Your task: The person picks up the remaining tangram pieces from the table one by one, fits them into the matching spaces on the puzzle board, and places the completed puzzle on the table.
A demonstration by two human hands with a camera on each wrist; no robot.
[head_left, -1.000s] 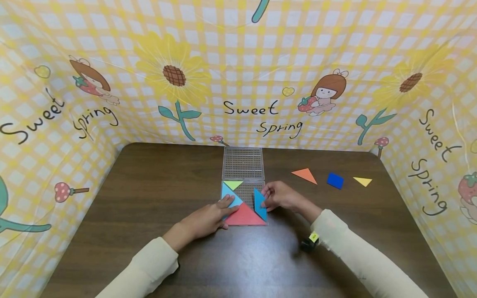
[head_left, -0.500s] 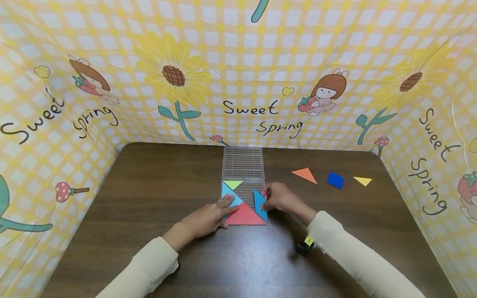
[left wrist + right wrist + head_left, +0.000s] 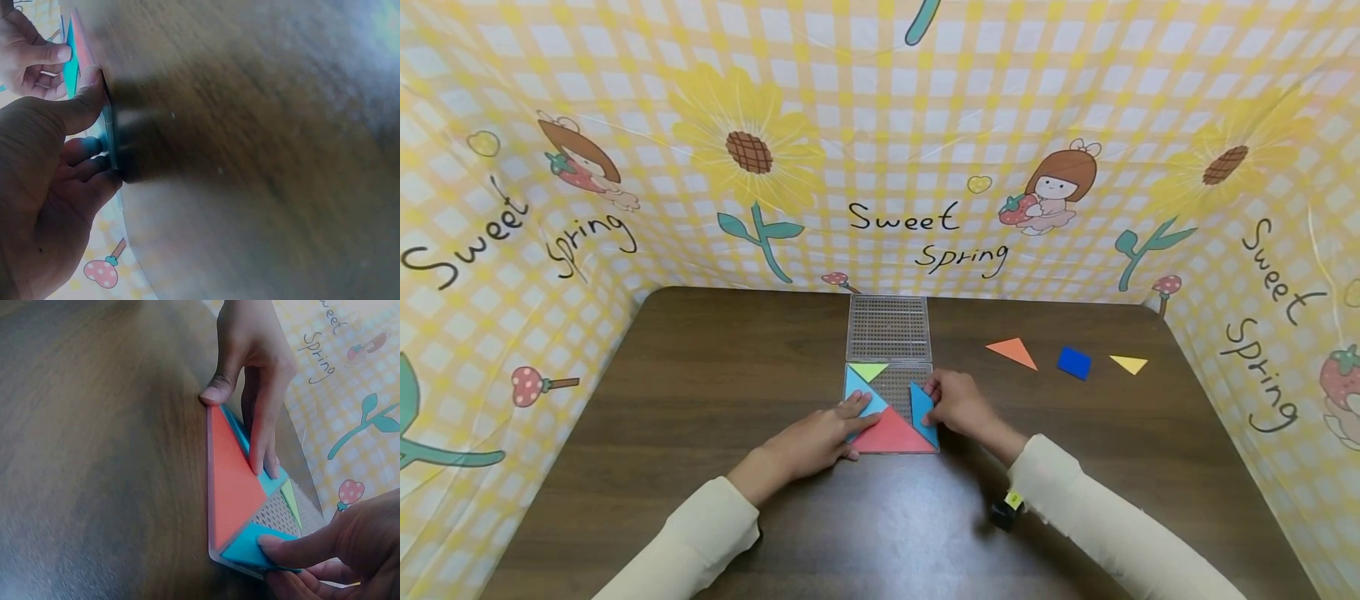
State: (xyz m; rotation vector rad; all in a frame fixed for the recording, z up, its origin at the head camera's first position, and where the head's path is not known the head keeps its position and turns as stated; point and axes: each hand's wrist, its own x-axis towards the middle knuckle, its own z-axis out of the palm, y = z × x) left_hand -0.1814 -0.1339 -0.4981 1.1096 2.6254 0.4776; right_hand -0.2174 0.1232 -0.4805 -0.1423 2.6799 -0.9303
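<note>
My right hand (image 3: 958, 402) pinches a teal-blue parallelogram tile (image 3: 245, 545) between thumb and fingers, at the right side of a clear tray with a dotted floor (image 3: 895, 385). The tile overlaps the edge of a large red triangle tile (image 3: 897, 436) in the head view. Extended fingers of my left hand (image 3: 826, 435) rest on the red tile and a light-blue triangle tile (image 3: 860, 388), its thumb at the tray's near left corner. A small green triangle tile (image 3: 868, 372) lies at the tray's far left. Part of the light-blue tile is hidden under the left fingers.
The matching dotted lid or second panel (image 3: 889, 328) lies flat behind the tray. On the brown table (image 3: 722, 350), to the right, are an orange triangle tile (image 3: 1015, 352), a dark-blue four-sided tile (image 3: 1075, 363) and a yellow triangle tile (image 3: 1129, 364). A checked cloth (image 3: 880, 150) encloses the back and sides.
My right forearm and wrist have shifted toward me and slightly left, while the fingers keep pinching the parallelogram tile, which has barely moved. My left hand has stayed where it was.
</note>
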